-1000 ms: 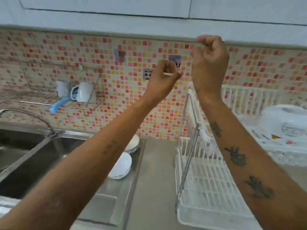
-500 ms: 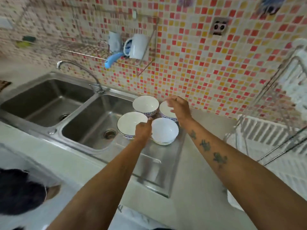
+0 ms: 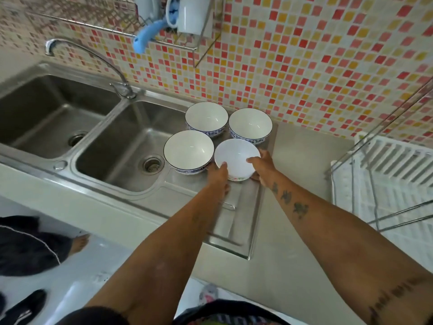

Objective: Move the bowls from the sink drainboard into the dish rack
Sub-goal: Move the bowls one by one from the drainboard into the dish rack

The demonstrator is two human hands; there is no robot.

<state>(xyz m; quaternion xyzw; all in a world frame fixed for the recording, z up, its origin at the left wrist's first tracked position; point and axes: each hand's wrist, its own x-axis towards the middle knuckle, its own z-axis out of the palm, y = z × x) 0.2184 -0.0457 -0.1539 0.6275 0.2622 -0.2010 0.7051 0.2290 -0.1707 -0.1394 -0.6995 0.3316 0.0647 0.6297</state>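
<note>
While both hands sit on the plain white bowl (image 3: pixel 235 158), the other three are untouched. Head view, the only one: left hand (image 3: pixel 218 174) grips the bowl's near-left rim, thumb over the edge; right hand (image 3: pixel 263 166) grips the right rim, fingers partly under the wall. Bowl is at the near-right of a two-by-two cluster on the drainboard (image 3: pixel 236 214), tilted slightly toward the camera; cannot tell if its base is touching the steel.

Near-left blue-rimmed bowl (image 3: pixel 188 151) sits at the drainboard's left edge, overhanging the right sink basin (image 3: pixel 126 146), rim just beside the held bowl. Far-left blue-rimmed bowl (image 3: pixel 206 118) and far-right blue-rimmed bowl (image 3: pixel 250 125) sit along the back edge near the tiled wall (image 3: pixel 304 73), rims almost touching each other. Far-right bowl is close to the drainboard's right edge.

Open room: near half of the drainboard is bare, and the worktop (image 3: pixel 302 160) strip between drainboard and dish rack (image 3: pixel 386 174) is bare too. Rack stands at the worktop's right end, well apart from the bowls; wire frame rods cross in front of its white slats.

Cut off: rack runs out of the right edge, interior mostly unseen. Wall shelf with mug (image 3: pixel 194 12) is cropped at the top. Left basin (image 3: pixel 46 109) is cropped at the left edge. Hands hide the held bowl's base.
</note>
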